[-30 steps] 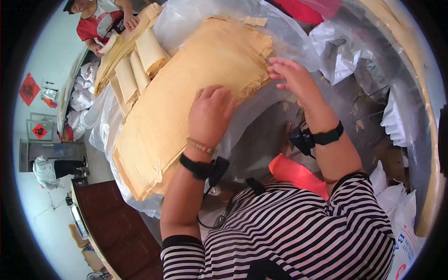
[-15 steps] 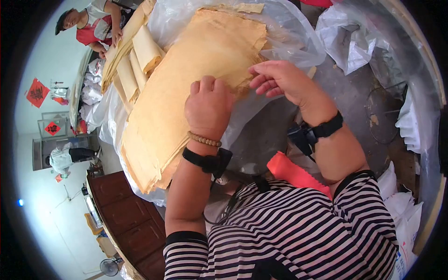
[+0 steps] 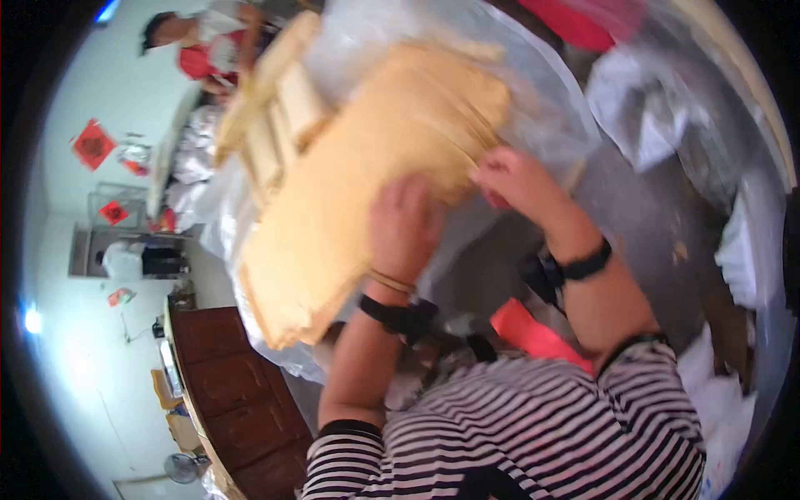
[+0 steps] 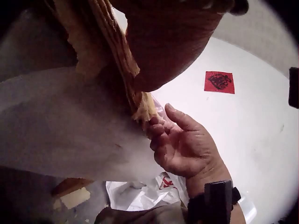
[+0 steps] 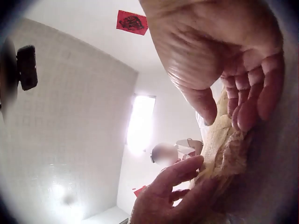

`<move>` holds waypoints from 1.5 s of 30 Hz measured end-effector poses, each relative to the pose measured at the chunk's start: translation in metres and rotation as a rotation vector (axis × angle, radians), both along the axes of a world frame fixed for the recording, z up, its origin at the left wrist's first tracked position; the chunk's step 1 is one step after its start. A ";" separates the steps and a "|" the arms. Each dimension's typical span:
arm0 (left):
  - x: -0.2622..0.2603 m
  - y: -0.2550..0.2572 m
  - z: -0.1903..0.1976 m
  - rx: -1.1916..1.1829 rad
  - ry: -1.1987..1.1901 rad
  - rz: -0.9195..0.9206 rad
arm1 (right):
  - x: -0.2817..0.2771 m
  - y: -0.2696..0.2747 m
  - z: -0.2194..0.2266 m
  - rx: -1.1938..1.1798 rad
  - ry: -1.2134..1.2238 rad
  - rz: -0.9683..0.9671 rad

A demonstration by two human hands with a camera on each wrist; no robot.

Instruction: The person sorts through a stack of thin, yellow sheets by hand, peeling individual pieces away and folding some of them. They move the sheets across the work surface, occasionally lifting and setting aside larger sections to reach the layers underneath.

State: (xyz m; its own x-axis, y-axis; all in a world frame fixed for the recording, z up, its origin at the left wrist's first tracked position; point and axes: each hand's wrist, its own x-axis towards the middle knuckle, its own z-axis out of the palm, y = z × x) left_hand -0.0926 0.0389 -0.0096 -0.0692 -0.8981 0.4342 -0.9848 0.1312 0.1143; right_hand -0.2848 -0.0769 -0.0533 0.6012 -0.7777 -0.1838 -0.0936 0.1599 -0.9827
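Observation:
A broad stack of thin yellow sheets [image 3: 333,208] that look like tofu skin lies with ragged edges towards me. My left hand [image 3: 404,225] rests on top of it near the front edge, fingers loosely bent; its heel and thumb [image 4: 168,46] fill the upper left wrist view. At the stack's right corner, my right hand [image 3: 521,187] pinches a sheet edge, and creases run from there across the top. In the right wrist view, the ragged edge [image 5: 222,144] passes between the right thumb [image 5: 205,109] and curled fingers. The head view is blurred by motion.
Several rolled yellow sheets [image 3: 300,104] lie beyond the stack, near another person [image 3: 208,50]. Clear plastic sheeting [image 3: 550,108] spreads under the stack. White sacks [image 3: 637,108] stand at the right, a brown cabinet [image 3: 237,375] at the lower left.
My right hand has moved in to the stack's corner, and its fingers have closed at the sheet edge. The left hand stays on the stack. The head view has shifted.

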 end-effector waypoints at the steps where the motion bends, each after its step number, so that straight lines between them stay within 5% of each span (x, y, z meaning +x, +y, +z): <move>1: 0.001 -0.001 -0.003 -0.003 0.009 0.009 | 0.001 -0.002 -0.004 -0.115 0.013 0.025; 6: 0.003 0.000 0.013 -0.008 0.032 -0.010 | 0.017 0.013 0.007 -0.585 0.073 -0.280; 7: 0.003 0.001 0.014 -0.019 0.059 -0.009 | 0.018 0.016 0.005 -0.588 0.063 -0.302; 10: 0.005 0.002 0.013 -0.039 0.121 -0.015 | 0.025 0.015 0.010 -0.061 -0.116 -0.304; 20: 0.007 0.004 0.007 -0.050 0.123 -0.022 | 0.034 0.013 -0.005 -0.516 0.116 -0.406; 26: 0.005 0.007 0.009 -0.075 0.115 -0.009 | 0.036 0.019 0.007 -0.384 0.026 -0.361; 45: 0.001 0.007 0.016 -0.058 0.180 0.006 | 0.042 0.029 0.020 -0.675 -0.046 -0.468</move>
